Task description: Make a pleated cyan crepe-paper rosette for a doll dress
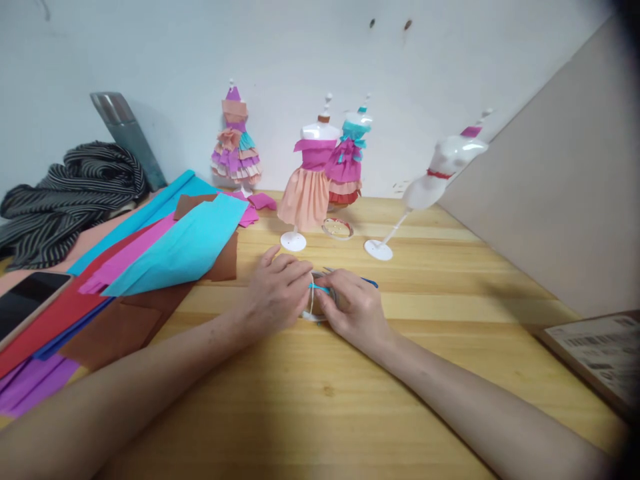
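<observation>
My left hand [280, 290] and my right hand [357, 303] meet over the table. Between them runs a small twisted strip of blue crepe paper [320, 287], pinched by my right thumb and fingers. My left fingers, bent and closed, press at its other end; their tips are partly hidden. A thin white string or band [313, 301] crosses the strip beside my left fingertips. Under the hands lies a ring like a tape roll [316, 318], mostly covered. Scissors lie behind my right hand, with only a blade tip and the dark blue handle [370, 283] showing.
Small dress forms stand behind, some in paper dresses [305, 193]; a bare one [425, 190] leans at right. Another clear tape roll [338, 229] lies near them. Coloured crepe paper [180, 253], a phone [30, 303], striped cloth [75, 193] and a bottle [127, 137] fill the left; a carton [595, 360] is at right.
</observation>
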